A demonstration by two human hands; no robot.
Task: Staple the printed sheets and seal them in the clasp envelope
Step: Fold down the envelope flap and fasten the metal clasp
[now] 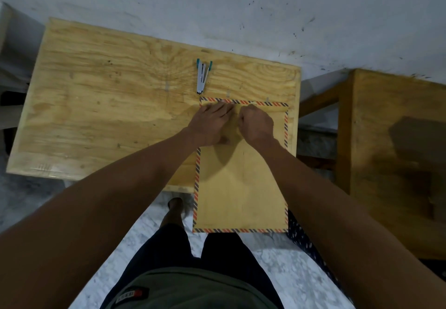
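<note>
Sealing stage: clasp closure at the envelope's far end.

The envelope lies flat, its near end overhanging the table; no sheets show, so they are judged inside. The stapler rests just beyond the envelope. The left hand presses flat-fingered on the flap; the right hand, fingers curled, works the clasp, grip hidden.

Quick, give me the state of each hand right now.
Left hand: open, fingers laid flat on the top of the envelope.
Right hand: fingers curled at the envelope's flap; whether it pinches anything cannot be told.
</note>
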